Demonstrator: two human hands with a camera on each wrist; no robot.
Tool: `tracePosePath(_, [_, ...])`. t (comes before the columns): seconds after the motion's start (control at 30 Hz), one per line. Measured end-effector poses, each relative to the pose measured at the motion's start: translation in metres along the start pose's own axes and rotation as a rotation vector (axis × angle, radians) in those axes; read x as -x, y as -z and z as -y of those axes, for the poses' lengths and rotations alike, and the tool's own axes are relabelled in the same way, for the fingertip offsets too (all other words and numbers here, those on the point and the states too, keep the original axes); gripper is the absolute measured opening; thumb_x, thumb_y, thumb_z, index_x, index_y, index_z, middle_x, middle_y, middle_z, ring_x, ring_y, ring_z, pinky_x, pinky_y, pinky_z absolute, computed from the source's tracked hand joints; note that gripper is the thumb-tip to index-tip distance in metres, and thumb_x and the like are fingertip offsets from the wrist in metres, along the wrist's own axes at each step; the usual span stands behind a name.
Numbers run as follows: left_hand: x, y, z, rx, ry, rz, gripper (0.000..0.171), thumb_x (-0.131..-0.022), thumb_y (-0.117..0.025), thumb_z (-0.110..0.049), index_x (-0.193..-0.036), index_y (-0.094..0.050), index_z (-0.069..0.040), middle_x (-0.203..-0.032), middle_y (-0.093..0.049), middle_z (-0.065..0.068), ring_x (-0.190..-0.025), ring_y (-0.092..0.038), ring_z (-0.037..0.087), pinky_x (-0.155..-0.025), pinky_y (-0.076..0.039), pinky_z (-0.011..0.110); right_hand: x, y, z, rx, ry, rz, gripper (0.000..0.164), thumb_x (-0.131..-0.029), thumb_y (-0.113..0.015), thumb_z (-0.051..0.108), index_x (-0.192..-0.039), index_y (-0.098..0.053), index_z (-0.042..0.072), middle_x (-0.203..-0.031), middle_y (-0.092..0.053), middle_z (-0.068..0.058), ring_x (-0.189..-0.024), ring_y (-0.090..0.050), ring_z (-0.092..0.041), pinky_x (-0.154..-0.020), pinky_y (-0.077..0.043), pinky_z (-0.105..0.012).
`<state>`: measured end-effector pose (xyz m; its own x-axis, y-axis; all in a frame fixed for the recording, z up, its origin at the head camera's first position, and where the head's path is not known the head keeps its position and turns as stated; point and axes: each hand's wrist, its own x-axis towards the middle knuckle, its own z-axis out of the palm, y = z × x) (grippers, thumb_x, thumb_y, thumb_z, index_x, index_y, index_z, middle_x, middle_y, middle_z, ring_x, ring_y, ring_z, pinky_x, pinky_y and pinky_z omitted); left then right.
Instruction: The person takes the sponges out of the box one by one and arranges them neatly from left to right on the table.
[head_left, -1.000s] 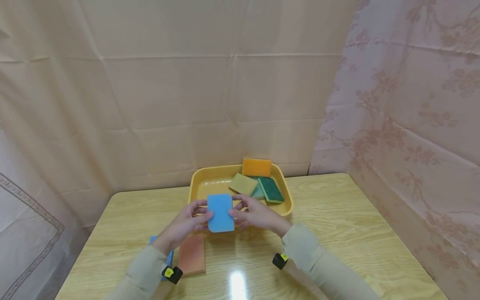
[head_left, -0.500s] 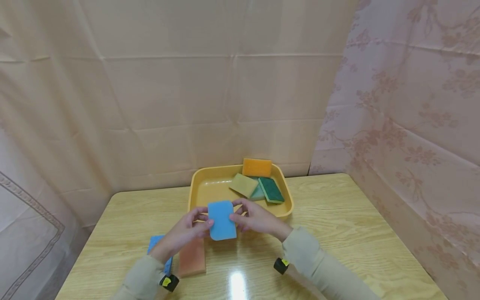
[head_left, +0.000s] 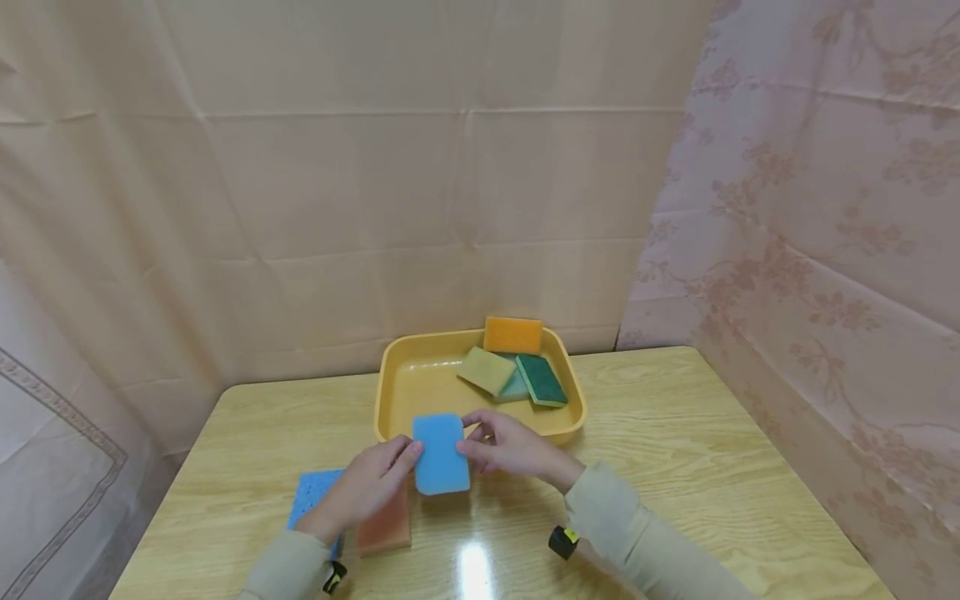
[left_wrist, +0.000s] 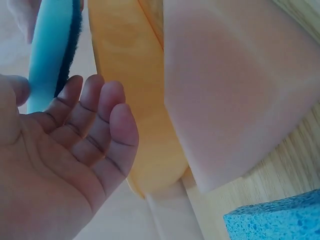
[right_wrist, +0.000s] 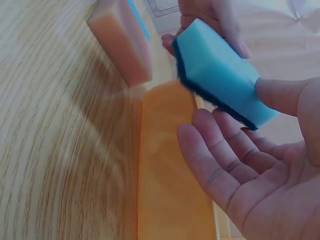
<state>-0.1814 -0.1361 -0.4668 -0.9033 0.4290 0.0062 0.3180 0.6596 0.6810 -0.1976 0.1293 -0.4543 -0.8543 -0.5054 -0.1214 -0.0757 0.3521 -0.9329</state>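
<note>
A light blue sponge [head_left: 441, 455] with a dark scouring layer on its far side is held up between both hands, over the table just in front of the yellow tray [head_left: 384, 400]. My left hand [head_left: 369, 482] pinches its left edge between thumb and fingers, as the left wrist view [left_wrist: 65, 145] also shows. At the opposite edge my right hand [head_left: 517, 446] pinches it with thumb and fingertips; the right wrist view shows the dark layer [right_wrist: 210, 97] against those fingers. Below the left hand lie a pinkish sponge [head_left: 386, 525] and a speckled blue sponge [head_left: 311, 492], both partly hidden.
In the tray's right half lie a yellowish sponge [head_left: 486, 371], a green scouring sponge [head_left: 542, 381] and a pale green sponge [head_left: 513, 387]. An orange sponge [head_left: 513, 335] leans on the back rim. Beige cloth [head_left: 420, 208] hangs behind the wooden table [head_left: 675, 450].
Both hands have lowered the light blue sponge a little toward the table's front. The left hand has turned and its fingers sit farther behind the sponge, uncovering more of the speckled blue sponge.
</note>
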Motion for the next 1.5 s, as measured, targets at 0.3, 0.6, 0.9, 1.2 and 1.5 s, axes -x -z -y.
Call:
tracePosePath(0.3, [0.001,-0.005,-0.002,-0.03,-0.012,-0.005,0.051,-0.109,-0.027,-0.054,-0.091,-0.057,-0.018,-0.07,-0.05,-0.006,-0.062,-0.047,0.01,-0.055,-0.042,0.027,0.001,-0.001,-0.002,0.151,-0.016,-0.007,0.049,-0.101,-0.064,0.039,-0.132,-0.061,0.001,-0.099,-0.071,-0.014,-0.081,-0.069,-0.03,-0.072,-0.06,-0.045])
tracePosePath(0.6, [0.008,-0.013,-0.003,-0.061,0.0,0.015,0.051,-0.109,-0.027,-0.055,-0.094,-0.059,-0.018,-0.069,-0.049,-0.006,-0.061,-0.048,0.01,-0.056,-0.043,0.028,0.003,-0.005,-0.011,0.199,-0.048,0.022,0.031,-0.101,-0.064,0.038,-0.109,-0.073,0.01,-0.091,-0.072,-0.009,-0.075,-0.07,-0.024,-0.064,-0.059,-0.034])
tracePosePath(0.9, [0.013,-0.019,0.007,-0.1,-0.014,0.061,0.049,-0.11,-0.028,-0.052,-0.091,-0.056,-0.018,-0.068,-0.047,-0.007,-0.06,-0.045,0.008,-0.055,-0.042,0.028,0.002,-0.014,-0.017,0.262,0.01,0.07,0.023,-0.102,-0.063,0.035,-0.091,-0.069,0.016,-0.076,-0.068,-0.005,-0.062,-0.062,-0.013,-0.056,-0.053,-0.024])
tracePosePath(1.2, [0.019,-0.022,0.01,-0.141,-0.067,0.021,0.038,-0.11,-0.037,-0.044,-0.088,-0.058,-0.021,-0.072,-0.049,-0.01,-0.067,-0.048,0.007,-0.062,-0.042,0.029,0.004,-0.022,-0.018,0.349,0.069,0.07,0.022,-0.101,-0.066,0.033,-0.091,-0.069,0.013,-0.073,-0.066,0.002,-0.057,-0.056,-0.005,-0.052,-0.047,-0.022])
tracePosePath(1.5, [0.02,-0.025,0.01,-0.155,-0.062,0.058,0.035,-0.111,-0.04,-0.038,-0.091,-0.061,-0.019,-0.077,-0.051,-0.009,-0.072,-0.049,0.009,-0.064,-0.043,0.031,0.001,-0.028,-0.025,0.421,0.084,0.079,0.021,-0.101,-0.064,0.032,-0.093,-0.069,0.013,-0.072,-0.064,0.007,-0.058,-0.056,-0.003,-0.055,-0.049,-0.021])
